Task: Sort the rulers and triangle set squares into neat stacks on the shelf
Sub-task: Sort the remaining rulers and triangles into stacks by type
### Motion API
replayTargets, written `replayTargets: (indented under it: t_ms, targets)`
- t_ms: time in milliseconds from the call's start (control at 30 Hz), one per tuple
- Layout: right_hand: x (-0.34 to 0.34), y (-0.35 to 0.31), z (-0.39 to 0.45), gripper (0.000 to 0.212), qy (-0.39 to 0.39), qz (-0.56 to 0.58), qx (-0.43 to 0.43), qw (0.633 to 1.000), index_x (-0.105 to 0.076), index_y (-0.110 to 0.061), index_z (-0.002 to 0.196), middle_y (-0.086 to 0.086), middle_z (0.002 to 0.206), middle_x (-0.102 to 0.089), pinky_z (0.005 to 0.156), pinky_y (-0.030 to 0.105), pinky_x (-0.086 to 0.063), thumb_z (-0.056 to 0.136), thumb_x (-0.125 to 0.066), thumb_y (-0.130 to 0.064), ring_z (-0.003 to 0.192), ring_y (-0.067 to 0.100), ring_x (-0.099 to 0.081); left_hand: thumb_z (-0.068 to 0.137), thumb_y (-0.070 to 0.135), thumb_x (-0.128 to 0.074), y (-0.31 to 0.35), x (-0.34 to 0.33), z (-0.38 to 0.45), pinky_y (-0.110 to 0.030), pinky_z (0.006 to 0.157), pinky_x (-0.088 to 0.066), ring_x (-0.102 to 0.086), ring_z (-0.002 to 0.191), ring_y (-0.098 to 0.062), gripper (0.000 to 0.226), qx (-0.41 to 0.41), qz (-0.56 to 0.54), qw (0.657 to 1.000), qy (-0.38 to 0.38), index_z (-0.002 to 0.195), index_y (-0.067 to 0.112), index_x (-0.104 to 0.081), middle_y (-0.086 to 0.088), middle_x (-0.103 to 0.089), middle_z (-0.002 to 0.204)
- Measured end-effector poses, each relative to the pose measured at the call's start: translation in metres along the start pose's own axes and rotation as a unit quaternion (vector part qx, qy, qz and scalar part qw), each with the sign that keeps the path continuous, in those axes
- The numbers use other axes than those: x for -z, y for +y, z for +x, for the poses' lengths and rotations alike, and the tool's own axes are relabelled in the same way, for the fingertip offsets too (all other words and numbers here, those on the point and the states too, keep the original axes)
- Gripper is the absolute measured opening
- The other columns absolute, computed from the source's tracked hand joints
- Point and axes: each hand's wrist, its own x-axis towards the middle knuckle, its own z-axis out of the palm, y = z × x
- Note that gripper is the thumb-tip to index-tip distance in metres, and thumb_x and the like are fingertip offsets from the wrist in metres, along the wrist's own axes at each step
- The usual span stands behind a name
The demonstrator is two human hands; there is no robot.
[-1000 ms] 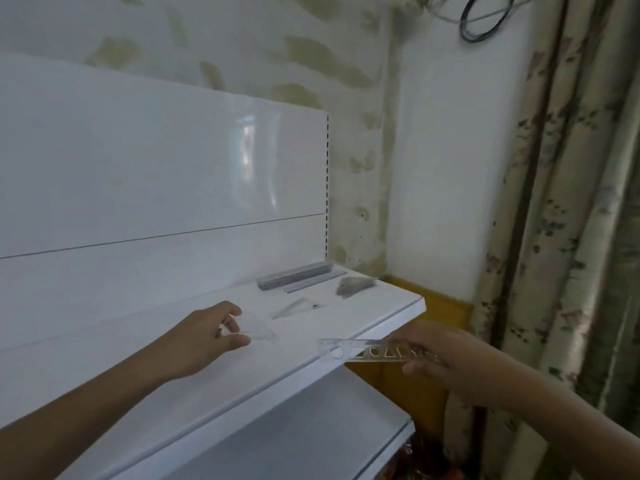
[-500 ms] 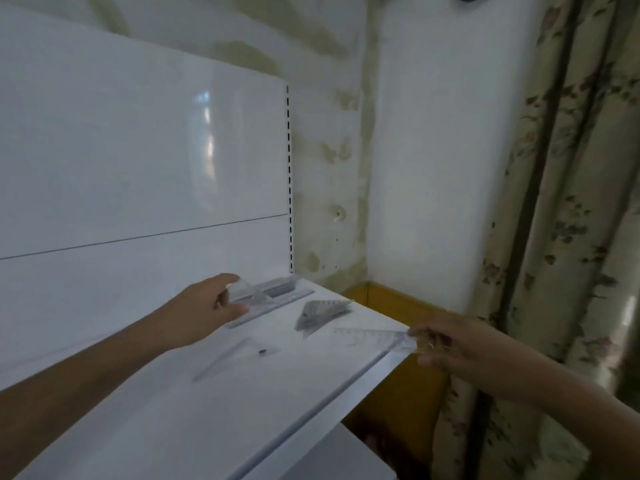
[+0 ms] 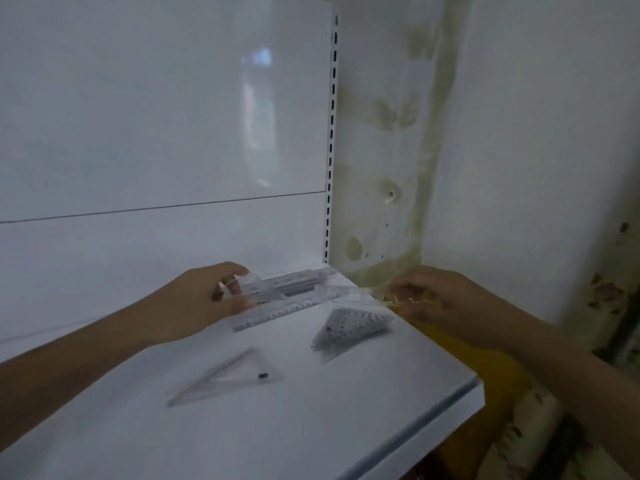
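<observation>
A white shelf point(image 3: 346, 420) ran from the near left toward the far right corner, backed by a glossy white panel point(image 3: 156, 116) with a slotted upright point(image 3: 332, 133) at its right edge. The left hand point(image 3: 204, 303) reached over the far part of the shelf, its grip closed between thumb and fingers on a small clear set square point(image 3: 254, 289) held tilted above the surface. The right hand point(image 3: 440, 299) came in from the right, past the shelf's end, its grip pinched on one end of a clear ruler point(image 3: 346, 292) that pointed left toward the other hand (the plastic was so transparent that its edges were hard to follow). Below both hands, against the back panel, lay a stack of rulers point(image 3: 298, 282), and just nearer a single ruler point(image 3: 277, 315) lay at a slant on the shelf. To the right of that, near the shelf's end, sat a pile of triangle set squares point(image 3: 349, 329), their edges not quite lined up. Nearer the front and further left, one long thin set square point(image 3: 228, 377) lay flat by itself, well apart from the pile. Beyond the shelf stood a stained wall point(image 3: 388, 150), and a patterned curtain point(image 3: 609, 306) hung at the far right.
</observation>
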Motion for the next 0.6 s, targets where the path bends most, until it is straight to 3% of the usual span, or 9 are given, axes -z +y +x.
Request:
replayTargets:
  t_ms: [133,233,333,467,600]
  targets:
    - [-0.013,0.018,0.055,0.031,-0.006,0.022,0.063,0.998,-0.06,-0.037,0.115,-0.015,0.1,-0.054,0.076,0.016,-0.04,0.085,-0.068,-0.035,0.092,-0.001,-0.052,0.052,0.093,-0.04,0.001,0.002,-0.008,-0.01,0.068,-0.04,-0.053,0.088,0.005,0.078,0.036,0.001,0.999,0.037,0.114,0.046,-0.046,0.025,-0.056,0.104]
    - [-0.027,0.02,0.098,0.034,-0.03,0.07,0.117,0.99,-0.063,-0.029,0.118,-0.009,0.101,-0.057,0.08,0.013,-0.041,0.084,-0.069,-0.032,0.093,0.002,-0.053,0.065,0.073,-0.049,0.004,-0.001,-0.014,-0.013,0.072,-0.039,-0.049,0.093,0.011,0.061,0.094,0.005,0.993,0.067,0.117,0.041,-0.049,0.023,-0.056,0.107]
    - [-0.046,0.016,0.139,0.036,-0.039,0.094,0.166,0.981,-0.064,-0.025,0.118,-0.008,0.102,-0.057,0.083,0.018,-0.044,0.084,-0.07,-0.033,0.092,0.001,-0.053,0.069,0.065,-0.052,0.01,-0.005,-0.025,-0.014,0.077,-0.04,-0.051,0.094,0.009,0.061,0.133,0.014,0.987,0.094,0.122,0.035,-0.052,0.023,-0.055,0.108]
    - [-0.075,0.007,0.185,0.038,-0.073,0.11,0.206,0.97,-0.063,-0.022,0.117,-0.005,0.106,-0.056,0.085,0.02,-0.043,0.083,-0.07,-0.038,0.096,0.005,-0.054,0.051,0.096,-0.035,0.02,-0.013,-0.049,-0.012,0.081,-0.041,-0.048,0.099,0.017,0.085,0.182,0.026,0.976,0.115,0.118,0.045,-0.046,0.03,-0.053,0.11]
    - [-0.096,-0.002,0.205,0.032,-0.128,0.127,0.235,0.955,-0.065,-0.022,0.112,-0.007,0.107,-0.063,0.087,0.018,-0.045,0.084,-0.07,-0.036,0.099,0.006,-0.057,0.044,0.101,-0.029,0.028,-0.021,-0.063,-0.004,0.08,-0.04,-0.047,0.102,0.016,0.097,0.205,0.027,0.97,0.129,0.118,0.042,-0.05,0.028,-0.054,0.11]
